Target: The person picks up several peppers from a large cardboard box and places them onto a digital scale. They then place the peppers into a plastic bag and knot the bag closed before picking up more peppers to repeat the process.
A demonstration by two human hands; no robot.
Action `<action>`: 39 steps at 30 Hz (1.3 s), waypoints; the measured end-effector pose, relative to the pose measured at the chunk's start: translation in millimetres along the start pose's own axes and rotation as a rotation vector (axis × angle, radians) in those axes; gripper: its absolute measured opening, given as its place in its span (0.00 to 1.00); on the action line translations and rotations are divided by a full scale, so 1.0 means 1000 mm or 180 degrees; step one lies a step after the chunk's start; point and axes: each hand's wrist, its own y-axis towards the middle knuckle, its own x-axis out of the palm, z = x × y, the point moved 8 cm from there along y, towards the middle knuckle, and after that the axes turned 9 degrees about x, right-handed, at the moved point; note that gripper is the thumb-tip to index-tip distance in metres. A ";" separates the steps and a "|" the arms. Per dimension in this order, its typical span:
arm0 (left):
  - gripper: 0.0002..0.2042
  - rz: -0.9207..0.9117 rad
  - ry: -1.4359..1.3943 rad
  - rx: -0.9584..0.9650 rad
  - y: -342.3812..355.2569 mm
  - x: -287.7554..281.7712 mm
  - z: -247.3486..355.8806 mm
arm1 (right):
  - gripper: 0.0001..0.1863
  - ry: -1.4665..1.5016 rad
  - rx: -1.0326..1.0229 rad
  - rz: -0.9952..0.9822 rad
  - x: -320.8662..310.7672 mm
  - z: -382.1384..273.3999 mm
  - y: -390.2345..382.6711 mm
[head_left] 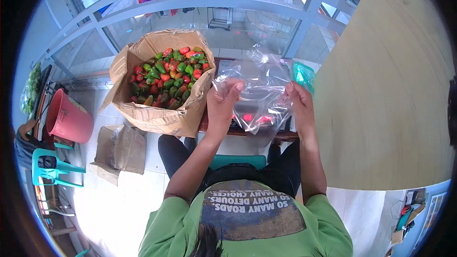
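Note:
A clear plastic bag [261, 93] is stretched between my two hands, creased and see-through, with nothing visible inside. My left hand [223, 101] pinches its left edge, thumb uppermost. At the opposite edge my right hand [301, 102] grips the plastic between thumb and fingers. Beneath the bag, a scale [238, 124] with a lit red display shows through the film. Just left of my left hand stands an open cardboard box [162, 120] full of small red and green bell peppers [169, 74].
A teal plastic pack [303, 76] lies beyond my right hand. To the right rises a large wooden board [385, 90]. On the floor at left are flattened cardboard [119, 150], a red bin [70, 116] and a turquoise stool [52, 166]. A metal railing [204, 4] runs across the back.

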 end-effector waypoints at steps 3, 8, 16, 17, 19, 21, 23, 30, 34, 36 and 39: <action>0.09 -0.0047 -0.0037 0.0013 -0.001 -0.001 -0.004 | 0.10 0.0595 0.0114 0.0225 0.010 -0.001 -0.005; 0.11 -0.0008 0.0044 -0.0044 -0.003 0.004 0.000 | 0.08 -0.0325 -0.0366 -0.0187 0.029 0.004 -0.009; 0.15 0.0442 -0.0897 -0.0674 0.004 -0.028 -0.025 | 0.09 0.0212 0.0104 0.1154 -0.064 0.028 -0.004; 0.15 0.0445 -0.0895 -0.0681 0.005 -0.033 -0.027 | 0.09 0.0211 0.0112 0.1154 -0.071 0.025 -0.006; 0.14 0.0610 -0.0950 -0.0697 0.007 -0.046 -0.034 | 0.11 0.1135 0.0162 0.1438 -0.093 0.023 -0.015; 0.13 0.0320 -0.0985 -0.0441 0.012 -0.046 -0.025 | 0.11 0.1007 -0.0052 0.1691 -0.125 0.037 -0.023; 0.12 0.0621 -0.0331 -0.0466 0.012 -0.057 -0.018 | 0.12 0.0865 -0.0260 0.1973 -0.140 0.048 -0.034; 0.05 0.0816 -0.0563 -0.0107 0.022 -0.093 -0.021 | 0.17 -0.3130 -0.0841 0.2485 -0.124 0.087 -0.050; 0.05 0.0705 -0.0622 -0.0112 0.019 -0.095 -0.022 | 0.15 -0.4605 0.0225 0.1630 -0.124 0.197 -0.032; 0.05 0.0629 -0.0625 -0.0149 0.018 -0.101 -0.026 | 0.13 -0.4669 0.1262 0.1219 -0.129 0.235 -0.034; 0.05 0.0692 -0.0606 -0.0073 0.020 -0.111 -0.019 | 0.12 -0.4210 0.0967 0.0817 -0.127 0.268 -0.016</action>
